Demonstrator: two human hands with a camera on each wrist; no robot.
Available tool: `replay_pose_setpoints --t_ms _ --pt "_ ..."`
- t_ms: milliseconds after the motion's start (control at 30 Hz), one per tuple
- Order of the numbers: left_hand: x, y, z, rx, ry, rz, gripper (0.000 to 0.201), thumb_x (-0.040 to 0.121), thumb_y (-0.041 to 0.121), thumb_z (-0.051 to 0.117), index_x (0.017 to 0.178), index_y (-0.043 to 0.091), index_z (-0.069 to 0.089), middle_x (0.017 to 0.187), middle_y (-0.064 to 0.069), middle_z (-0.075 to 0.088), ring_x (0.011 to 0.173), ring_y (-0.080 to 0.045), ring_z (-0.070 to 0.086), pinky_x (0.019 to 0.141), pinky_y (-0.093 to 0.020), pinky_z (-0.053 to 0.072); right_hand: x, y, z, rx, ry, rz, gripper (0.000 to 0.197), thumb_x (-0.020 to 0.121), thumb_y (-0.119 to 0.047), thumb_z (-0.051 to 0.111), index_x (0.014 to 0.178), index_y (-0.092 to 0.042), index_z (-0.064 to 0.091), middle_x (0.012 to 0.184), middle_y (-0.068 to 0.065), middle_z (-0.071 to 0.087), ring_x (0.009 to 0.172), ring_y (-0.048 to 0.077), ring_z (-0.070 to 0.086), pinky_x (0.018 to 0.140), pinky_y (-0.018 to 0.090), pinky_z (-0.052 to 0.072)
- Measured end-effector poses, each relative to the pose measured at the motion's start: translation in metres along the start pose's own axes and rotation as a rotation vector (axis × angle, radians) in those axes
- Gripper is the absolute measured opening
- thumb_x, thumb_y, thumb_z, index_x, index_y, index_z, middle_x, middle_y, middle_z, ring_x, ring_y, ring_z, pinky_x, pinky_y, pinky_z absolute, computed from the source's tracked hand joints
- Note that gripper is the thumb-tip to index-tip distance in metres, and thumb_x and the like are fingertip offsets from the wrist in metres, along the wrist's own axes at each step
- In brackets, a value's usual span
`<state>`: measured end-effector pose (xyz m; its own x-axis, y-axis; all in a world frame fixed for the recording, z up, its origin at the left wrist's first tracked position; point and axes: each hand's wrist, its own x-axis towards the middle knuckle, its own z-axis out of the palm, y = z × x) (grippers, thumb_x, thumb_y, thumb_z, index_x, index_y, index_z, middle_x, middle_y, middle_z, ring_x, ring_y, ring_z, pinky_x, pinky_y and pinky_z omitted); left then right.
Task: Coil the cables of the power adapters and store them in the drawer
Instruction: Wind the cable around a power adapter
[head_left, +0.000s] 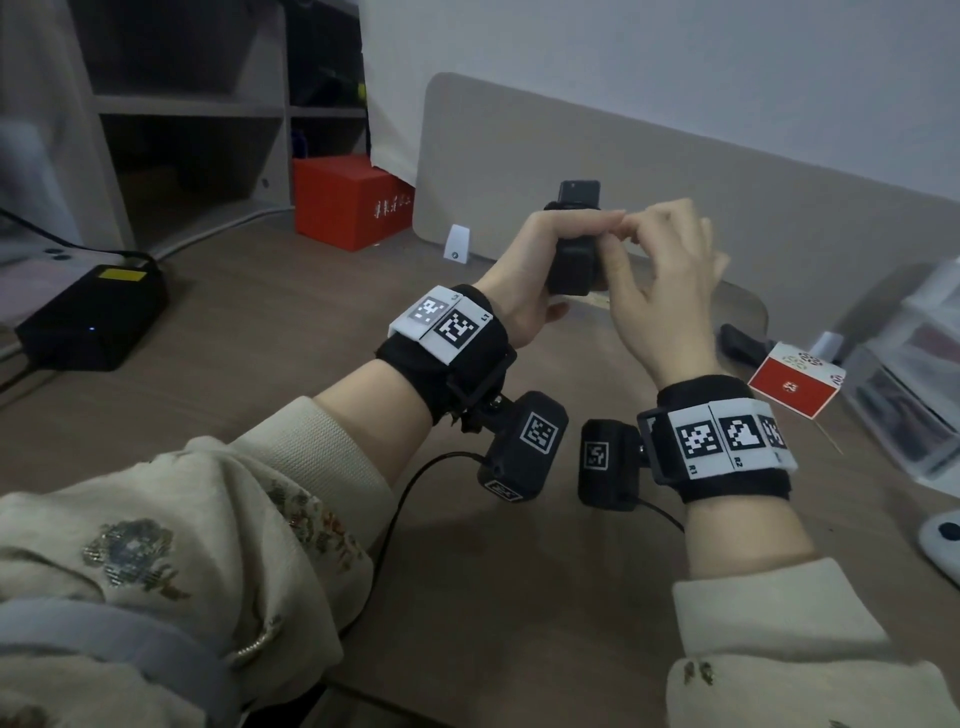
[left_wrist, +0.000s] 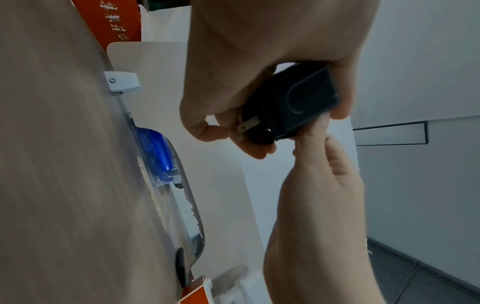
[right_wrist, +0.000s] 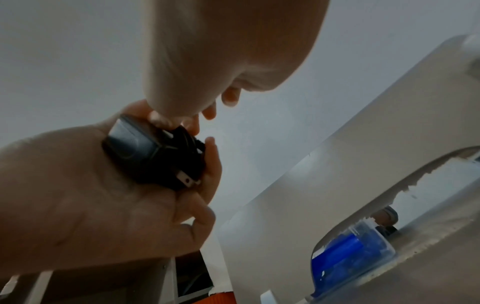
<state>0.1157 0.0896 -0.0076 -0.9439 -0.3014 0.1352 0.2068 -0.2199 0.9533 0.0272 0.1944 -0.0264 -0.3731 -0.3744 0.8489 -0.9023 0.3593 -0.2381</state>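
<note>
A small black power adapter (head_left: 574, 260) is up above the desk, gripped in my left hand (head_left: 524, 280) with the fingers wrapped round its body. Its metal plug prong (left_wrist: 248, 124) shows in the left wrist view, and black cable (right_wrist: 187, 142) lies wound at that end in the right wrist view. My right hand (head_left: 665, 291) is right beside it, thumb and forefinger pinched together at the adapter's top edge, seemingly on the thin cable, with the other fingers spread. Right fingertips (right_wrist: 155, 117) touch the adapter (right_wrist: 145, 148). No drawer front is plainly visible.
A large black power brick (head_left: 93, 317) with a yellow label lies at the desk's left. Behind stand a red box (head_left: 348, 202) and a beige divider panel (head_left: 571, 145). At the right are a small red-and-white box (head_left: 795, 387), a black object (head_left: 743, 343) and clear plastic drawers (head_left: 909, 374).
</note>
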Motion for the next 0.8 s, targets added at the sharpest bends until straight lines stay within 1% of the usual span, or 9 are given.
replay_pose_setpoints --t_ms 100,167,233,300,400,500,600,700,800 --pt "-0.001 0.001 0.001 -0.005 0.061 -0.014 0.017 0.088 0.032 0.061 0.074 0.023 0.061 0.073 0.004 0.062 0.071 -0.013 0.055 0.074 -0.037 0.03 0.002 -0.005 0.005 0.14 0.019 0.09 0.019 0.092 -0.04 0.05 0.081 -0.026 0.056 0.091 -0.011 0.048 0.084 0.001 0.046 0.086 0.043 0.035" --pt "0.0 0.001 0.001 -0.04 0.098 0.011 0.016 0.088 0.03 0.062 0.078 0.021 0.055 0.067 0.006 0.061 0.067 -0.012 0.055 0.072 -0.036 0.031 0.002 -0.008 0.008 0.188 0.051 0.167 0.021 0.091 -0.045 0.054 0.075 -0.032 0.05 0.082 -0.015 0.047 0.077 -0.006 0.047 0.089 0.053 0.041" --pt "-0.001 0.001 0.002 -0.081 0.093 0.041 0.016 0.089 0.029 0.062 0.08 0.02 0.053 0.064 0.008 0.061 0.065 -0.01 0.055 0.071 -0.033 0.033 0.002 -0.007 0.01 0.17 0.042 0.229 0.025 0.091 -0.052 0.054 0.077 -0.033 0.047 0.081 -0.016 0.046 0.074 -0.008 0.047 0.092 0.051 0.041" --pt "-0.001 -0.001 0.002 -0.115 0.075 0.071 0.013 0.09 0.026 0.06 0.082 0.018 0.053 0.07 0.005 0.06 0.071 -0.011 0.056 0.073 -0.031 0.035 0.002 -0.005 0.009 0.109 -0.012 0.248 0.034 0.093 -0.056 0.05 0.08 -0.025 0.047 0.081 -0.014 0.046 0.071 -0.003 0.044 0.092 0.044 0.037" --pt "-0.001 -0.002 0.002 -0.146 0.009 0.12 0.012 0.084 0.023 0.063 0.081 0.016 0.054 0.079 0.0 0.058 0.075 -0.014 0.058 0.072 -0.027 0.04 0.001 -0.005 0.004 0.025 -0.069 0.185 0.047 0.092 -0.062 0.036 0.074 -0.02 0.043 0.072 -0.013 0.041 0.069 0.008 0.036 0.078 0.036 0.03" --pt "0.001 -0.003 0.001 -0.185 -0.072 0.185 0.016 0.074 0.023 0.06 0.083 0.009 0.058 0.08 -0.004 0.061 0.074 -0.015 0.063 0.067 -0.021 0.049 0.003 -0.005 0.0 0.023 -0.029 0.112 0.057 0.09 -0.065 0.032 0.07 -0.014 0.046 0.067 -0.009 0.041 0.068 0.016 0.041 0.071 0.041 0.037" --pt "0.0 -0.005 0.002 -0.239 -0.115 0.214 0.015 0.079 0.017 0.057 0.087 0.005 0.059 0.077 -0.004 0.065 0.071 -0.014 0.066 0.063 -0.019 0.052 0.003 -0.006 -0.001 0.04 -0.012 0.068 0.065 0.091 -0.065 0.033 0.073 -0.005 0.052 0.072 0.004 0.049 0.068 0.027 0.047 0.069 0.052 0.042" --pt "-0.001 -0.006 0.001 -0.274 -0.123 0.218 0.008 0.089 0.011 0.051 0.087 0.006 0.057 0.071 -0.001 0.067 0.07 -0.012 0.067 0.065 -0.019 0.053 0.003 -0.007 -0.002 0.03 -0.03 0.036 0.067 0.093 -0.064 0.031 0.074 -0.003 0.051 0.074 0.009 0.049 0.068 0.031 0.047 0.067 0.053 0.04" --pt "-0.003 -0.005 0.001 -0.283 -0.12 0.229 0.006 0.086 0.009 0.053 0.086 0.006 0.057 0.072 -0.002 0.066 0.07 -0.012 0.066 0.065 -0.02 0.054 0.003 -0.008 -0.002 0.028 -0.031 0.012 0.063 0.094 -0.059 0.032 0.077 -0.001 0.051 0.077 0.012 0.049 0.069 0.033 0.047 0.065 0.05 0.039"
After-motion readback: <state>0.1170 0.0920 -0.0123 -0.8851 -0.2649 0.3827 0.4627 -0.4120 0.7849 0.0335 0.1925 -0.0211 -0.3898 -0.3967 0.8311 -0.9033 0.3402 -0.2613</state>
